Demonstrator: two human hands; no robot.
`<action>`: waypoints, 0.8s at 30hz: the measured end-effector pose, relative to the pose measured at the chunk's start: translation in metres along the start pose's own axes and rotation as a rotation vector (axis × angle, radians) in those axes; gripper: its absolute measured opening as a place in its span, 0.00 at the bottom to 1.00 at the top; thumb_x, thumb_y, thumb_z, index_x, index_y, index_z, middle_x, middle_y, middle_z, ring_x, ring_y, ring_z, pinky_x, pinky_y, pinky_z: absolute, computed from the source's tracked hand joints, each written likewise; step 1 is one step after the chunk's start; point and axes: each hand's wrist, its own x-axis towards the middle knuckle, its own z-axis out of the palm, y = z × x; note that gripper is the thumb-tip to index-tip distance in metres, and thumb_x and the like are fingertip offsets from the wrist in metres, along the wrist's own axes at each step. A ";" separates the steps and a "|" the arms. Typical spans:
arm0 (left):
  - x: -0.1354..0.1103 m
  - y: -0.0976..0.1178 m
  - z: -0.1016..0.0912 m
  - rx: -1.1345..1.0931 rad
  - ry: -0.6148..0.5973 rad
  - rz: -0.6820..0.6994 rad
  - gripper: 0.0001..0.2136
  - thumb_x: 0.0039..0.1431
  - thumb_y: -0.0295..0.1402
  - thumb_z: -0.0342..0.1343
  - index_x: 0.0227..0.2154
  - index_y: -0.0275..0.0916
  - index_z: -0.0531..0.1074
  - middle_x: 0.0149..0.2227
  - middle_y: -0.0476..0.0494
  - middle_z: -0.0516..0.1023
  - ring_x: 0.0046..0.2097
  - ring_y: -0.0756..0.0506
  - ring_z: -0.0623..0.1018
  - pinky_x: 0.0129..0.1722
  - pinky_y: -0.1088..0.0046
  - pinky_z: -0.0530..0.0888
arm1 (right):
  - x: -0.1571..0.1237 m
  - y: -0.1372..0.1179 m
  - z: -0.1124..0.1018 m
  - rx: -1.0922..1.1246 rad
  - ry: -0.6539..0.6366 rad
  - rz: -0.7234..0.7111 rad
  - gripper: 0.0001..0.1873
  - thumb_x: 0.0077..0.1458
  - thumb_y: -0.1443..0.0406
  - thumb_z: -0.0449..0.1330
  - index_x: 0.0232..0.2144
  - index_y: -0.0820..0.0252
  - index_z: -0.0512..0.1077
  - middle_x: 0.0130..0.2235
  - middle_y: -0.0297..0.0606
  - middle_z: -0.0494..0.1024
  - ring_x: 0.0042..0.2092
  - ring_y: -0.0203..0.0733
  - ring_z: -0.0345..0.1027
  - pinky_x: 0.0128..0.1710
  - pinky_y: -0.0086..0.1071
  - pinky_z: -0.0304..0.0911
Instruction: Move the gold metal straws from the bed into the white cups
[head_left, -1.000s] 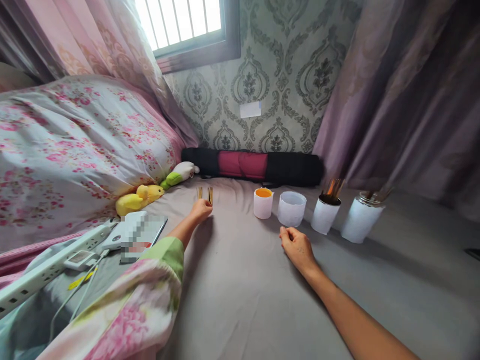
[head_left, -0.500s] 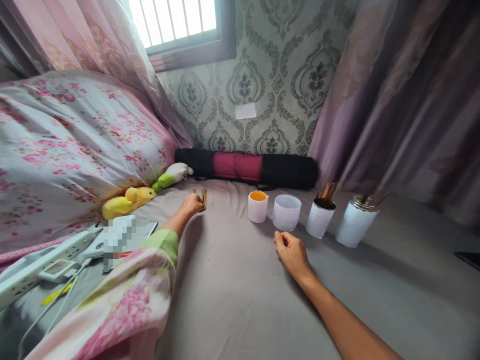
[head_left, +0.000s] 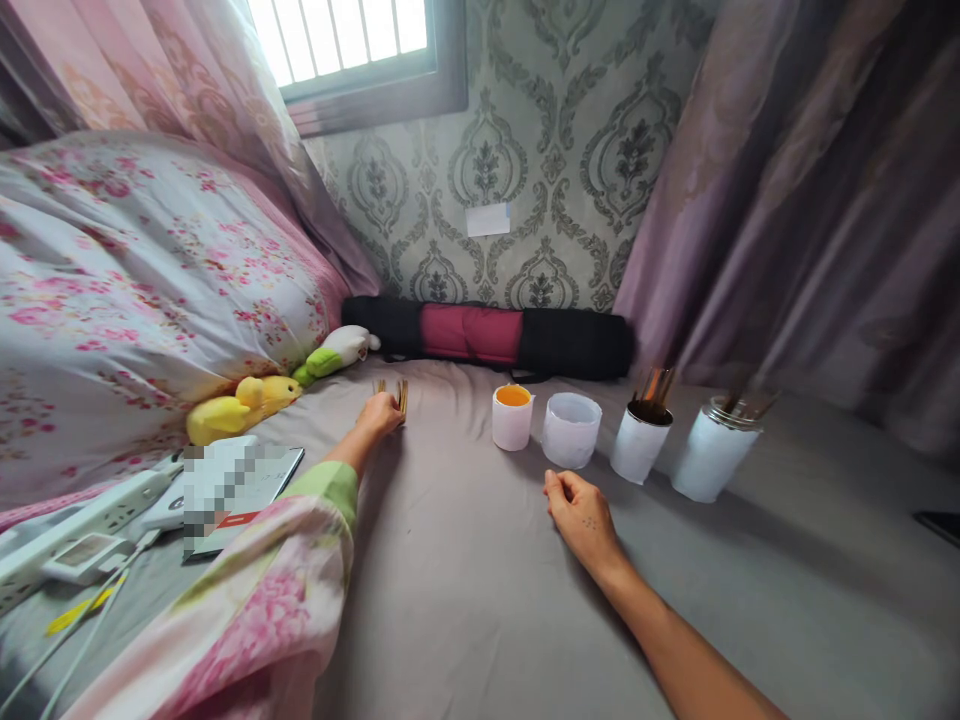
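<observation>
On the bed at the left, my left hand (head_left: 381, 412) is closed round a bundle of thin brownish sticks (head_left: 403, 396) that stand up above the fingers. My right hand (head_left: 585, 518) lies loosely closed, thumb against the forefinger, with nothing showing in it. Just beyond it is a wide white container (head_left: 571, 430). To that one's left stands a smaller white cup (head_left: 512, 425) with an orange inside. Thin sticks rise out of a white-wrapped can (head_left: 641, 445) on the right. Beside this, a white-wrapped glass jar (head_left: 709, 455) also holds sticks.
A black and maroon rolled bag (head_left: 472, 333) lies along the wall. At the left are soft toys (head_left: 244, 408), a power strip (head_left: 120, 520) with cables, and a flat tablet-like thing (head_left: 279, 470). A dark object (head_left: 941, 526) sits at the right edge.
The view has shifted slightly. Both hands keep nearly the same pose, and the containers stand where they were.
</observation>
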 end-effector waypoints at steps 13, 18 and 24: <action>0.007 -0.003 0.005 -0.012 -0.019 -0.042 0.08 0.40 0.33 0.57 0.26 0.37 0.73 0.31 0.38 0.76 0.37 0.42 0.75 0.34 0.74 0.69 | 0.001 0.001 0.002 -0.007 -0.011 0.025 0.20 0.53 0.53 0.45 0.21 0.58 0.67 0.18 0.32 0.69 0.21 0.33 0.59 0.21 0.25 0.49; 0.006 -0.003 0.005 -0.015 -0.010 -0.041 0.08 0.41 0.32 0.56 0.28 0.37 0.74 0.33 0.37 0.76 0.39 0.41 0.75 0.35 0.74 0.69 | 0.000 0.001 0.001 -0.022 -0.008 0.029 0.20 0.53 0.53 0.45 0.21 0.58 0.67 0.18 0.32 0.68 0.20 0.33 0.58 0.21 0.25 0.48; 0.003 -0.002 0.002 -0.042 0.007 -0.038 0.09 0.42 0.30 0.54 0.28 0.35 0.74 0.35 0.35 0.76 0.41 0.40 0.74 0.37 0.71 0.68 | 0.001 0.001 0.001 -0.006 -0.012 0.027 0.20 0.53 0.53 0.45 0.21 0.58 0.68 0.19 0.33 0.70 0.21 0.34 0.60 0.21 0.25 0.49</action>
